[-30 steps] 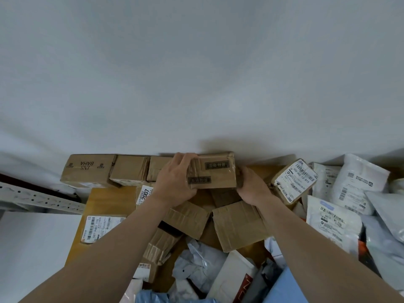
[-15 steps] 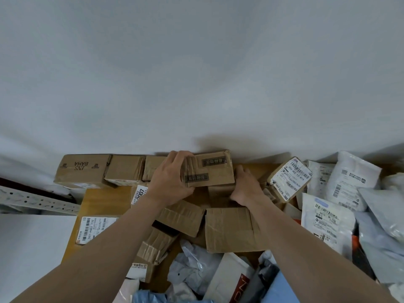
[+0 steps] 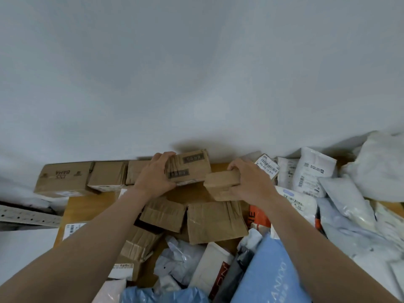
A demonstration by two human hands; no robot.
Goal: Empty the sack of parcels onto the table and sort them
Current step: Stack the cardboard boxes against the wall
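The left hand is gripping a taped carton, fingers curled over its top edge. The right hand is clamping a smaller brown box just beside it. Sorting seems to be under way, with a row of cartons lining the wall on the worktop. Next, both boxes are probably needing flush seats there. White mailers are piling up at the right. All cartons are sitting sealed, hiding their contents, and no sack is showing.

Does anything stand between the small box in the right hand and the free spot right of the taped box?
Nothing visible does. The small plain cardboard box in the right hand is just before the bare wooden table beside the taped cardboard box.
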